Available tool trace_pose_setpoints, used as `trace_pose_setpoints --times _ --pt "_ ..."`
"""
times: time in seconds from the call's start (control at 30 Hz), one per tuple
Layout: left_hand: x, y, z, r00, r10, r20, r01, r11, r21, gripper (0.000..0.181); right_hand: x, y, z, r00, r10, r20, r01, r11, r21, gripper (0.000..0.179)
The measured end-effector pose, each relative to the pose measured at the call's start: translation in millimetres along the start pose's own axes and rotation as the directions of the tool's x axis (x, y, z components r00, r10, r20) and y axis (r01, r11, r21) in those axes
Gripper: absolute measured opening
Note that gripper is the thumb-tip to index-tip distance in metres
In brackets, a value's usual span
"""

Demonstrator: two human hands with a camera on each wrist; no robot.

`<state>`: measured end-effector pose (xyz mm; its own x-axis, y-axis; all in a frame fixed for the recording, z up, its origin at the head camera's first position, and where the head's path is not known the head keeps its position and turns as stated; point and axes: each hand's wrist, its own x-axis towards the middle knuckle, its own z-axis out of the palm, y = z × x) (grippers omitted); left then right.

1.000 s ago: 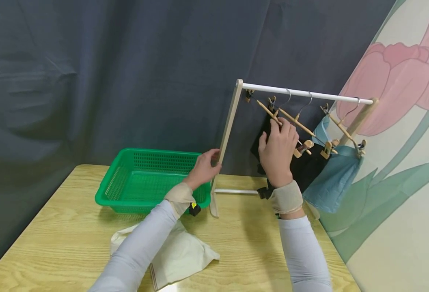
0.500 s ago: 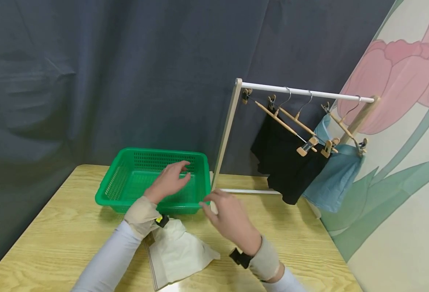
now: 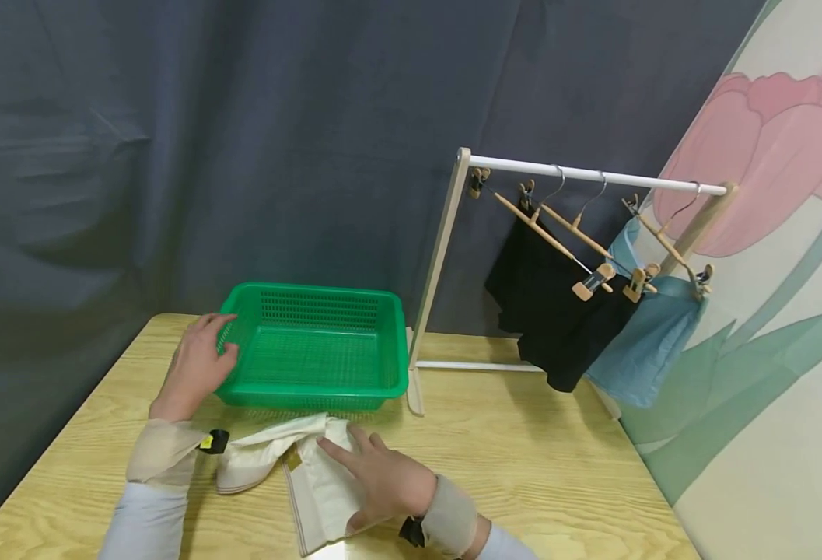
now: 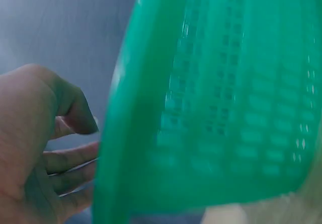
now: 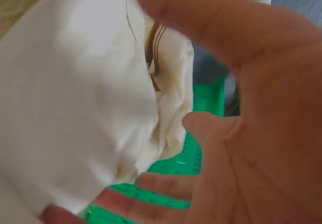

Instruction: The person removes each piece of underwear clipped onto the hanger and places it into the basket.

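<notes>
The left hand [image 3: 194, 365] has come away from the rack's upright, crossing over the basket, and now sits at the left end of the green basket [image 3: 316, 354], close to the left edge of the table [image 3: 508, 467]. Its fingers look loose and slightly bent rather than gripping; I cannot tell whether the tips touch the rim. The basket itself has stayed near the table's back left corner, with nothing seen inside it.

In front of the basket, toward the near side of the table (the front edge is out of view), lies the cream cloth [image 3: 323, 486], part of it folded over on the left. The right hand [image 3: 390, 478], which was up at a hanger a second ago, has come down to this cloth. Its fingers are spread, not closed on anything; whether they press on the fabric or hover just above it is unclear.

Farther right, the wooden rack [image 3: 441, 249] stands near the back edge, reaching toward the table's right edge, and no hand is on it any more. The leftmost hanger [image 3: 533, 225] looks bare; behind it hang the black garment [image 3: 554, 311] and the blue garment [image 3: 645, 350].

I read this as handling at the rack having paused, with the work shifting to the cloth.
</notes>
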<state>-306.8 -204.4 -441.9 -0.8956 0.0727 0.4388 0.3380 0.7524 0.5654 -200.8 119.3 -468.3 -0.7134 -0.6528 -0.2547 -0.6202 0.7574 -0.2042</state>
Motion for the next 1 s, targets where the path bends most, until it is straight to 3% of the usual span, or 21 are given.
trace_pose_setpoints --times 0.1,0.23,0.5,0.6,0.73,1.0 --pt "-6.8 -17.0 -3.2 0.995 -0.097 -0.003 0.096 0.994 -0.056 0.055 11.4 -1 5 1.0 0.022 0.016 -0.021 0.999 -0.05 0.118" --pt "-13.4 -34.1 1.4 0.98 -0.194 0.052 0.199 0.973 -0.118 0.063 22.3 0 7 0.994 0.073 0.076 -0.072 0.997 -0.016 0.106" --pt "-23.3 -42.7 10.1 0.965 -0.262 0.023 0.259 0.933 -0.249 0.058 25.7 6 11 0.989 0.031 0.142 -0.053 0.987 0.154 0.09" --pt "-21.8 -40.7 10.6 0.948 -0.315 0.033 0.31 0.9 -0.305 0.057 25.4 9 12 0.995 -0.001 0.104 -0.019 0.982 0.19 0.079" --pt "-17.6 -38.0 10.9 0.922 -0.385 0.046 0.376 0.859 -0.347 0.058 30.0 15 10 0.996 -0.085 0.011 0.082 0.979 0.187 0.053" --pt "-9.4 -36.5 13.0 0.915 -0.401 0.039 0.386 0.845 -0.371 0.057 43.8 24 6 0.986 -0.145 -0.084 0.16 0.967 0.197 0.035"
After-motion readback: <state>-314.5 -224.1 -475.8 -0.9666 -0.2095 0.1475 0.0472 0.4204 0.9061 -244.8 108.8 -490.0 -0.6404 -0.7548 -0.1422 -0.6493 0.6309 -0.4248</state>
